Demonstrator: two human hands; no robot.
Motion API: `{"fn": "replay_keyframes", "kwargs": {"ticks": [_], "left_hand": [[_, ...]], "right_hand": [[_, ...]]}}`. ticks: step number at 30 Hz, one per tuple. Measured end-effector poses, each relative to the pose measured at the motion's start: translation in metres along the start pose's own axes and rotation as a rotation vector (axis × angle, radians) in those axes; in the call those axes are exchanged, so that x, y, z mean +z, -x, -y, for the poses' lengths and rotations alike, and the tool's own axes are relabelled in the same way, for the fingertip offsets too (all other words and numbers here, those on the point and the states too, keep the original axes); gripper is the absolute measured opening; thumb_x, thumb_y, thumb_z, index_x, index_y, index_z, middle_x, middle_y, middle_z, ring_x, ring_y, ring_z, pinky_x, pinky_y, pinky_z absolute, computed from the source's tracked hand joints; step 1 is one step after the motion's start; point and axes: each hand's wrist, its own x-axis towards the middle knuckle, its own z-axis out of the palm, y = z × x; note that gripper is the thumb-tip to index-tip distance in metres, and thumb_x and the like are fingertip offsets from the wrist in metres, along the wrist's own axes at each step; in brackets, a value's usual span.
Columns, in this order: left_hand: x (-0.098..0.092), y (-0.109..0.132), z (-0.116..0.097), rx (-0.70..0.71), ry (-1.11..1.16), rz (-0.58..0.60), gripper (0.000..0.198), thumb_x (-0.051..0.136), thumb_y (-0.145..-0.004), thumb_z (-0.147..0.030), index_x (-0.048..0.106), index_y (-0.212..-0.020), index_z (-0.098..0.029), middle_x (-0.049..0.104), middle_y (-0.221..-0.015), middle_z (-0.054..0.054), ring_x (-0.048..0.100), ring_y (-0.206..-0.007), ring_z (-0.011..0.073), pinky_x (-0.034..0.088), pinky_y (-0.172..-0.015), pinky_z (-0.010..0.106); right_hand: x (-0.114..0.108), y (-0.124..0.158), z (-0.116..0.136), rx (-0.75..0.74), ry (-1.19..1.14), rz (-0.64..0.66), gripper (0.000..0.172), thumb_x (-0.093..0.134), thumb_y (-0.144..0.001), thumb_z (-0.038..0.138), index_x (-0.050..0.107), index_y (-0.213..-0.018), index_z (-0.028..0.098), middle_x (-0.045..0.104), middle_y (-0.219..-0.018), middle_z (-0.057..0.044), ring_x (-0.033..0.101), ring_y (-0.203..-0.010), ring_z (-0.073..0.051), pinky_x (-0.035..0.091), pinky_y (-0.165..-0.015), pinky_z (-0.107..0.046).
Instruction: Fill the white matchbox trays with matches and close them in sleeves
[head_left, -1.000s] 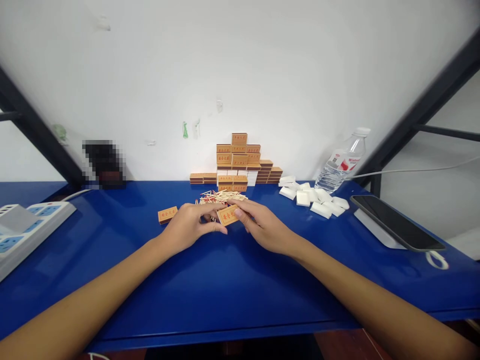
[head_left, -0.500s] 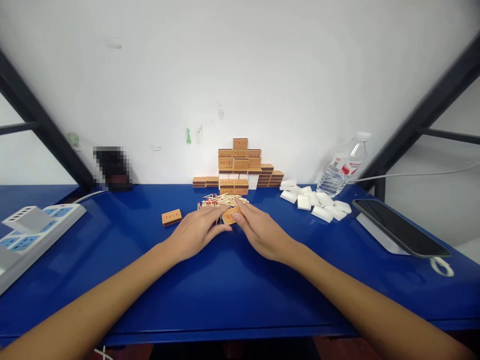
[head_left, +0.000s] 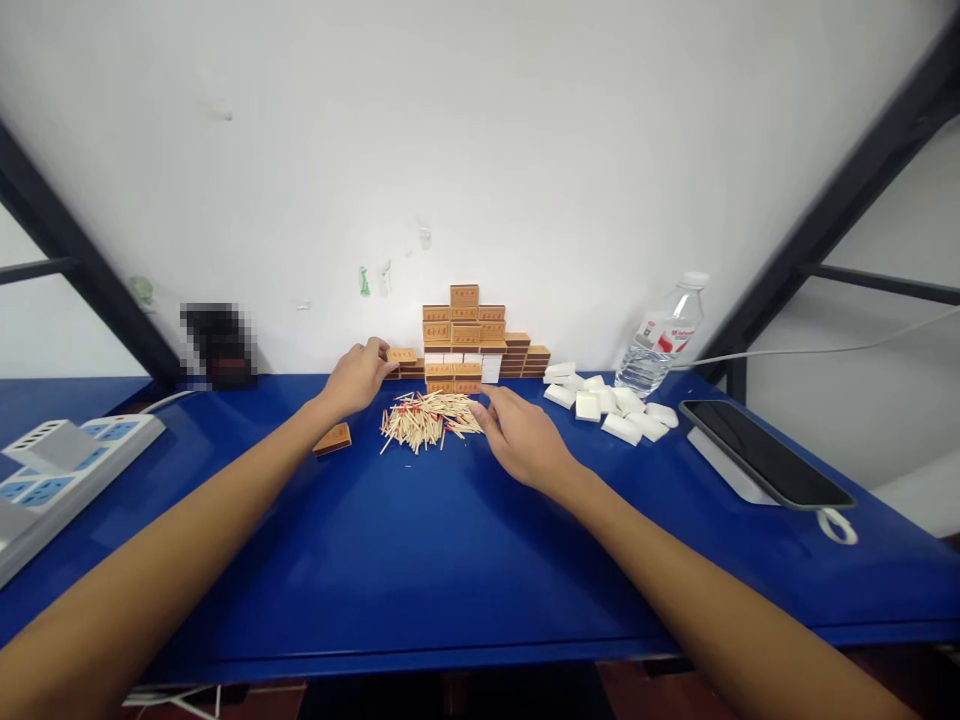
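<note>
With its fingers closed, my left hand (head_left: 358, 377) grips a matchbox (head_left: 403, 355) on top of the low matchbox stack (head_left: 416, 370) against the wall. My right hand (head_left: 525, 435) is empty, thumb and fingers apart, at the right edge of a heap of loose matches (head_left: 426, 420). Behind the heap rises a stepped wall of orange matchboxes (head_left: 465, 330), with white pieces (head_left: 491, 367) in its lower middle. One more matchbox (head_left: 333, 438) lies on the blue table below my left wrist, partly behind the forearm.
White matchbox trays (head_left: 622, 415) are scattered at the right, before a tilted water bottle (head_left: 652, 345). A phone (head_left: 757, 450) rests on a white block farther right. A power strip (head_left: 82, 460) with plugs lies at the left. The table's front edge (head_left: 420, 665) runs below.
My left hand has moved left and away with the matchbox, to the low stack. The right hand has let go of that box and opened. The head view has shifted slightly.
</note>
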Motion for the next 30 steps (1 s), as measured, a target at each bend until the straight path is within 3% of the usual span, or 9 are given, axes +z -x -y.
{"fn": "replay_keyframes", "kwargs": {"ticks": [7, 11, 16, 25, 30], "left_hand": [[0.017, -0.013, -0.024, -0.005, -0.111, -0.082, 0.031, 0.054, -0.100, -0.029, 0.066, -0.125, -0.017, 0.072, -0.112, 0.017, 0.056, -0.116, 0.0365, 0.040, -0.099, 0.049], [0.016, -0.015, -0.035, -0.009, -0.163, -0.108, 0.026, 0.052, -0.101, -0.031, 0.073, -0.112, -0.020, 0.070, -0.112, 0.018, 0.053, -0.120, 0.0379, 0.036, -0.101, 0.051], [0.021, -0.017, -0.042, -0.079, -0.185, -0.119, 0.026, 0.064, -0.095, -0.041, 0.075, -0.101, -0.018, 0.070, -0.108, 0.018, 0.054, -0.117, 0.0397, 0.036, -0.101, 0.052], [0.030, -0.023, -0.043, -0.248, -0.070, -0.166, 0.041, 0.075, -0.087, -0.045, 0.074, -0.115, -0.015, 0.074, -0.110, 0.020, 0.060, -0.117, 0.0421, 0.035, -0.103, 0.054], [0.033, -0.022, -0.045, -0.343, 0.040, -0.205, 0.041, 0.078, -0.086, -0.039, 0.069, -0.122, -0.020, 0.077, -0.114, 0.014, 0.065, -0.116, 0.0356, 0.037, -0.103, 0.051]], "right_hand": [[-0.002, -0.002, -0.002, -0.012, 0.055, 0.008, 0.042, 0.037, -0.111, 0.044, 0.067, -0.126, 0.018, 0.072, -0.115, -0.013, 0.069, -0.098, -0.027, 0.046, -0.078, -0.036], [-0.002, -0.002, -0.002, -0.013, 0.068, 0.011, 0.040, 0.039, -0.110, 0.044, 0.069, -0.121, 0.019, 0.072, -0.111, -0.011, 0.068, -0.092, -0.024, 0.044, -0.074, -0.035], [-0.001, -0.003, -0.004, -0.024, 0.072, 0.013, 0.038, 0.042, -0.110, 0.044, 0.071, -0.116, 0.020, 0.072, -0.107, -0.010, 0.068, -0.093, -0.024, 0.044, -0.074, -0.034], [0.000, -0.003, -0.004, -0.027, 0.087, 0.028, 0.035, 0.046, -0.108, 0.044, 0.071, -0.112, 0.020, 0.073, -0.105, -0.010, 0.068, -0.093, -0.025, 0.044, -0.075, -0.034], [0.000, -0.003, -0.005, -0.039, 0.069, 0.015, 0.035, 0.047, -0.108, 0.043, 0.072, -0.112, 0.020, 0.074, -0.106, -0.010, 0.069, -0.093, -0.025, 0.044, -0.075, -0.035]]}}
